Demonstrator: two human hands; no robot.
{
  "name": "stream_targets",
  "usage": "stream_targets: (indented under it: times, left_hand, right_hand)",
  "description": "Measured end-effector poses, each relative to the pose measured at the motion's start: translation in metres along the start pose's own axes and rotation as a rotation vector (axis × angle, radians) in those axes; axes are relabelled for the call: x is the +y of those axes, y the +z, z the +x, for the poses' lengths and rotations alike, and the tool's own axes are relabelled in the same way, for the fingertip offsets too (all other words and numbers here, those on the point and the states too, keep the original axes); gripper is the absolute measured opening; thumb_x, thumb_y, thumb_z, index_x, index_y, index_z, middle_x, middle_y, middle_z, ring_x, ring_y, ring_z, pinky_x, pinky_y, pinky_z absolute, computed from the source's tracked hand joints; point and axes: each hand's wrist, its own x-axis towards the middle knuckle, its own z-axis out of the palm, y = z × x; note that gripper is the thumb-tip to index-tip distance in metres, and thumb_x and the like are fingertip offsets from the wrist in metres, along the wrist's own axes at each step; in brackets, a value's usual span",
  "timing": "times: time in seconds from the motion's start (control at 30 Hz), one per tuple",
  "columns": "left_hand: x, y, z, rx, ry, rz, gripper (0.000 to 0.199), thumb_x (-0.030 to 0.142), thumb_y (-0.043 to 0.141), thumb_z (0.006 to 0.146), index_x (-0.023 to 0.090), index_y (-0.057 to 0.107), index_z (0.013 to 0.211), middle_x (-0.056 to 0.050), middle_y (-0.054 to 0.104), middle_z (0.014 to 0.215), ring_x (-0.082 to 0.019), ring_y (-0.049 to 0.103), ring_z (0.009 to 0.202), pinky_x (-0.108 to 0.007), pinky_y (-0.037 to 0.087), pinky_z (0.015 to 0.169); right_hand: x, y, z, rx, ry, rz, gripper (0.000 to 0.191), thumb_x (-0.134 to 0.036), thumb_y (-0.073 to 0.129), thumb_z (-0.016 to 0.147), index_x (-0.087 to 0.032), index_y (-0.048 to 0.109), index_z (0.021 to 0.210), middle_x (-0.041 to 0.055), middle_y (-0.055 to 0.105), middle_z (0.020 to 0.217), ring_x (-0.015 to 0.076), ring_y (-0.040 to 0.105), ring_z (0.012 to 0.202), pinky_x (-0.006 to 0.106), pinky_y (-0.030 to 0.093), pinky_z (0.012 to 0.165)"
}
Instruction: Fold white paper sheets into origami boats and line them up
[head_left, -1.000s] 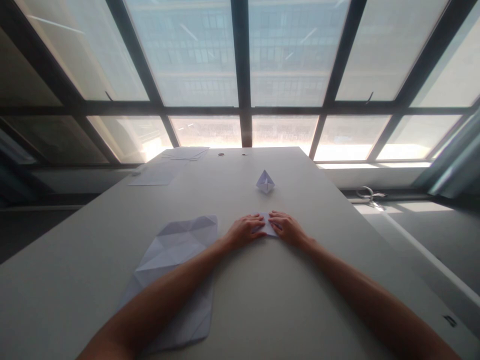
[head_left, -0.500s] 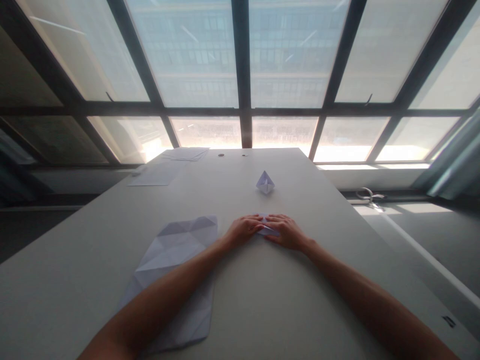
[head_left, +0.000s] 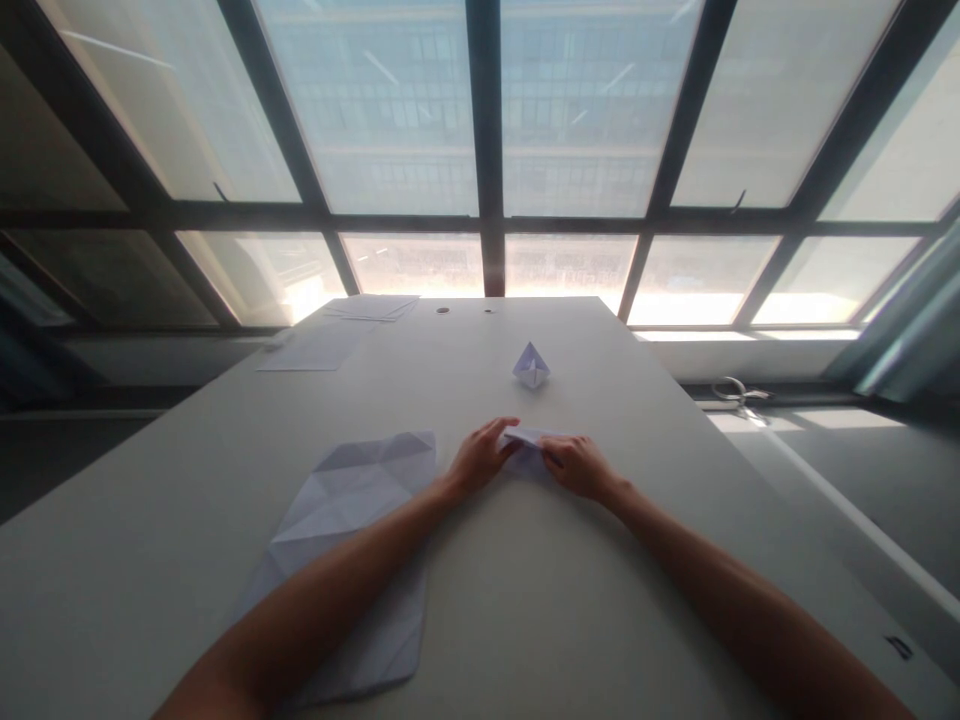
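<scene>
Since the prev. frame, the hands have drawn apart: the left hand point(head_left: 480, 460) has opened w/ its index finger lifted, & the small white folded piece of paper point(head_left: 530, 452), mostly covered then, now shows btwn them, far edge seemingly tipped up. It's at the smooth white tabletop point(head_left: 517, 610), just this side of the white pointed folded-paper model point(head_left: 532, 368). Right hand point(head_left: 581, 468) has the paper's right end pinched btwn thumb & curled fingers. Left hand's fingers are parted around the left tip; can't tell if the thumb is pressing. Large white creased paper sheet point(head_left: 352, 492) lies off to the left, partly hidden by the left forearm.

Tips, IMO: hold the right pinch firm but light so layers don't slip; match edges & corners w/ the left fingertips before pressing; crease vs. the tabletop, middle outward, prob. twice, b/c stacked layers likely spring back.
</scene>
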Motion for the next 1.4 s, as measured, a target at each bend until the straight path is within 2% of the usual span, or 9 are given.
stream_targets:
  times: [0.1, 0.17, 0.37, 0.53, 0.67, 0.9, 1.07, 1.2, 1.4]
  left_hand:
    - [0.005, -0.003, 0.001, 0.193, -0.034, 0.081, 0.027, 0.033, 0.061, 0.090, 0.019, 0.056, 0.113, -0.008, 0.062, 0.110, -0.023, 0.060, 0.105, -0.038, 0.049, 0.092]
    - [0.011, -0.006, 0.000, 0.189, -0.022, 0.150, 0.014, 0.028, 0.058, 0.091, 0.020, 0.058, 0.102, -0.007, 0.061, 0.103, -0.022, 0.059, 0.102, -0.038, 0.048, 0.092]
    - [0.024, 0.002, -0.004, -0.109, 0.078, 0.182, 0.024, 0.028, 0.047, 0.096, 0.024, 0.064, 0.112, -0.005, 0.063, 0.122, -0.021, 0.056, 0.115, -0.039, 0.041, 0.104]
    - [0.017, 0.012, -0.007, -0.317, 0.075, 0.195, 0.057, 0.031, 0.048, 0.094, 0.016, 0.038, 0.147, -0.011, 0.038, 0.153, -0.024, 0.032, 0.142, -0.042, 0.026, 0.118]
    - [0.013, 0.013, -0.008, -0.365, 0.067, 0.204, 0.051, 0.029, 0.044, 0.095, 0.019, 0.043, 0.145, -0.008, 0.038, 0.153, -0.024, 0.033, 0.142, -0.045, 0.024, 0.119]
    - [0.010, 0.007, -0.004, -0.226, -0.048, 0.177, 0.030, 0.030, 0.039, 0.099, 0.021, 0.065, 0.110, -0.008, 0.060, 0.132, -0.023, 0.049, 0.129, -0.037, 0.038, 0.110]
    - [0.011, 0.005, -0.005, -0.183, -0.095, 0.205, 0.022, 0.030, 0.041, 0.098, 0.021, 0.058, 0.108, -0.008, 0.062, 0.118, -0.021, 0.061, 0.108, -0.035, 0.048, 0.097]
    - [0.008, 0.008, -0.006, -0.246, -0.023, 0.228, 0.033, 0.030, 0.049, 0.094, 0.021, 0.054, 0.125, -0.011, 0.053, 0.135, -0.024, 0.047, 0.129, -0.040, 0.034, 0.112]
    - [0.007, 0.008, -0.006, -0.427, 0.102, 0.233, 0.050, 0.039, 0.040, 0.098, 0.026, 0.040, 0.146, -0.005, 0.033, 0.156, -0.025, 0.024, 0.146, -0.045, 0.018, 0.119]
  right_hand:
    - [0.001, 0.005, 0.002, 0.110, 0.112, 0.088, 0.026, -0.025, 0.045, 0.091, -0.018, 0.068, 0.082, 0.0037, 0.068, 0.071, 0.0145, 0.058, 0.062, 0.024, 0.037, 0.062]
    - [0.004, 0.009, 0.006, 0.212, 0.194, 0.247, 0.029, -0.029, 0.045, 0.090, -0.016, 0.064, 0.073, 0.0013, 0.062, 0.062, 0.0131, 0.051, 0.057, 0.023, 0.034, 0.057]
    - [0.018, 0.019, 0.016, 0.296, 0.427, 0.792, 0.031, -0.041, 0.051, 0.078, -0.014, 0.064, 0.069, -0.0016, 0.052, 0.057, 0.0118, 0.040, 0.051, 0.023, 0.027, 0.046]
    - [0.024, 0.021, 0.017, 0.309, 0.525, 0.984, 0.039, -0.043, 0.056, 0.072, -0.010, 0.070, 0.088, 0.0013, 0.061, 0.065, 0.0118, 0.044, 0.052, 0.022, 0.033, 0.046]
    - [0.030, 0.024, 0.018, 0.353, 0.562, 1.008, 0.042, -0.042, 0.059, 0.070, -0.010, 0.070, 0.095, 0.0046, 0.067, 0.072, 0.0128, 0.049, 0.053, 0.022, 0.036, 0.046]
    - [0.043, 0.025, 0.018, 0.378, 0.600, 0.921, 0.055, -0.038, 0.058, 0.072, -0.010, 0.059, 0.120, 0.0045, 0.068, 0.072, 0.0141, 0.054, 0.052, 0.023, 0.040, 0.047]
    - [0.032, 0.023, 0.011, 0.394, 0.504, 0.383, 0.046, -0.027, 0.055, 0.078, -0.016, 0.060, 0.122, 0.0050, 0.067, 0.082, 0.0195, 0.061, 0.072, 0.031, 0.049, 0.068]
    - [0.019, 0.018, 0.004, 0.368, 0.407, 0.012, 0.049, -0.021, 0.053, 0.080, -0.017, 0.057, 0.129, 0.0143, 0.058, 0.126, 0.0289, 0.050, 0.119, 0.041, 0.042, 0.101]
    - [0.005, 0.018, 0.005, 0.099, 0.184, -0.071, 0.050, -0.014, 0.039, 0.088, -0.013, 0.052, 0.137, 0.0142, 0.042, 0.149, 0.0248, 0.029, 0.141, 0.042, 0.023, 0.116]
